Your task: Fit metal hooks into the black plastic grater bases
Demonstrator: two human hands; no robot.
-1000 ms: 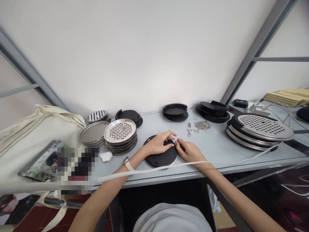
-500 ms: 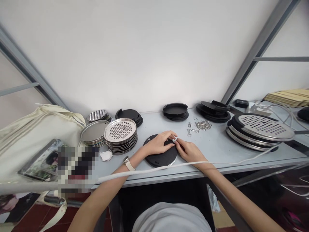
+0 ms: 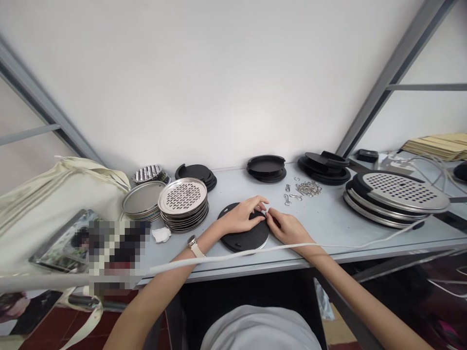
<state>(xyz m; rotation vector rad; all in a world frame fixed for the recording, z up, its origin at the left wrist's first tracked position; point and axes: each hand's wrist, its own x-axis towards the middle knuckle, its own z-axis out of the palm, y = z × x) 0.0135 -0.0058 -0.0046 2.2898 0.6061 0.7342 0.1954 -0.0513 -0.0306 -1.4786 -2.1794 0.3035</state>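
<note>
A round black disc (image 3: 246,238) with a thin metal rim lies near the table's front edge. My left hand (image 3: 244,216), with a watch at the wrist, rests across the disc, its fingers curved and its thumb and fingertips apart. At the disc's upper right edge my right hand (image 3: 284,224) pinches a small, shiny piece that is too small to name. Behind my right hand is a heap of small metal clips (image 3: 308,188), with a few loose ones beside it. Left of the disc stands a stack of perforated metal grater discs (image 3: 183,197).
Plain metal discs (image 3: 142,199) and crumpled white tissue (image 3: 161,235) sit left. Black rings (image 3: 266,167) stand at the back. Large perforated discs (image 3: 401,192) are stacked right. A white cable (image 3: 226,256) crosses in front, over both forearms.
The view has shifted very slightly. Both hands stay at the disc, with only small finger movements; less of the shiny piece shows between them.
</note>
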